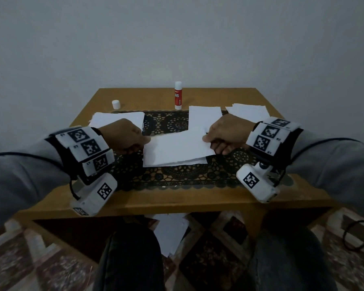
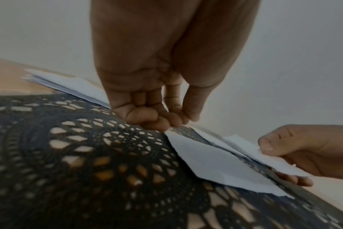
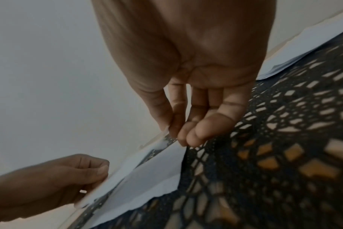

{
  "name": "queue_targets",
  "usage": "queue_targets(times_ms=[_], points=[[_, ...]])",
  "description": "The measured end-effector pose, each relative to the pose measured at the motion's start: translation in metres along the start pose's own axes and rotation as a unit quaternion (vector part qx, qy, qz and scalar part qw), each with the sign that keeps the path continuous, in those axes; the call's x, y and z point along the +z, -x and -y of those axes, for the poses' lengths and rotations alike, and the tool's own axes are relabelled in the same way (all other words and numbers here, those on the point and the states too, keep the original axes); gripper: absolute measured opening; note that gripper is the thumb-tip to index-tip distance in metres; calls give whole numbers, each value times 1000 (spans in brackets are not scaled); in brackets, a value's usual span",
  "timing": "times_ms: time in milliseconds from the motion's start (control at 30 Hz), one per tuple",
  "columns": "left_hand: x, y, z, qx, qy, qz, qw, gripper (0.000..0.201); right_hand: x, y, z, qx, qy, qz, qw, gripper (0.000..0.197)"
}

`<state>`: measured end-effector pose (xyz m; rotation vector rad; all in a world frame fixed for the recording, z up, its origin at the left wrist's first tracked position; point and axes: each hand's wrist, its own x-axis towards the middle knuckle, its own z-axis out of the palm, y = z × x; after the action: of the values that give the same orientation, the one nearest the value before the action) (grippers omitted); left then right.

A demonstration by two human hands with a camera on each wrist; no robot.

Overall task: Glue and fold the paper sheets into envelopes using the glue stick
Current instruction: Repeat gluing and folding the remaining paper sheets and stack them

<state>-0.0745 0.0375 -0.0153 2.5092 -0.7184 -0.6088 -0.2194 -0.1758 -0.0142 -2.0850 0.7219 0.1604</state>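
Pale grey wall (image 1: 177, 38) fills the background behind a small brown wooden table (image 1: 198, 198), which stands on a patterned carpet (image 1: 40, 259). Across the tabletop lies a black lace runner with an open floral weave (image 1: 177, 175). On the runner, in the middle, rests a white folded paper sheet (image 1: 177, 150), its upper layer lifted off the lower one so that the wrist views show a gap between the two. The person's left hand (image 1: 127, 137) pinches the sheet's left edge between thumb and curled fingers, the other fingers tucked toward the palm. The right hand (image 1: 227, 134) pinches the right edge of the lifted layer, thumb on top and fingers underneath. Both grips are closed tight on the paper, with no space between thumb and fingertips.

Behind the left hand sits a stack of white paper sheets (image 1: 118, 120). A single white sheet (image 1: 204, 117) lies behind the right hand, and another small white pile (image 1: 248, 111) rests at the table's far right. More white paper (image 1: 170, 232) lies on the floor under the table. At the far edge stands an upright glue stick with a red label and white top (image 1: 178, 95), well apart from both hands. Its small white cap (image 1: 115, 104) stands alone to the left.
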Motion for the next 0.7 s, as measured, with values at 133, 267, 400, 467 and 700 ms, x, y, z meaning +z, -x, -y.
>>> queue_targets(times_ms=[133, 267, 400, 467, 700], points=[[4, -2, -1, -4, 11, 4, 1000, 33, 3, -4, -1, -18, 1, -1, 1000, 21], [6, -3, -2, -20, 12, 7, 1000, 30, 5, -5, -1, -16, 6, -6, 1000, 22], [6, -1, -2, -19, 25, -2, 1000, 23, 5, -6, -3, 3, -38, -6, 999, 22], [6, 1, -1, -17, 32, -4, 999, 17, 6, -5, -4, 7, -102, 3, 995, 19], [5, 2, -1, -42, 74, 0, 996, 28, 8, 0, -4, -35, -296, 54, 953, 6]])
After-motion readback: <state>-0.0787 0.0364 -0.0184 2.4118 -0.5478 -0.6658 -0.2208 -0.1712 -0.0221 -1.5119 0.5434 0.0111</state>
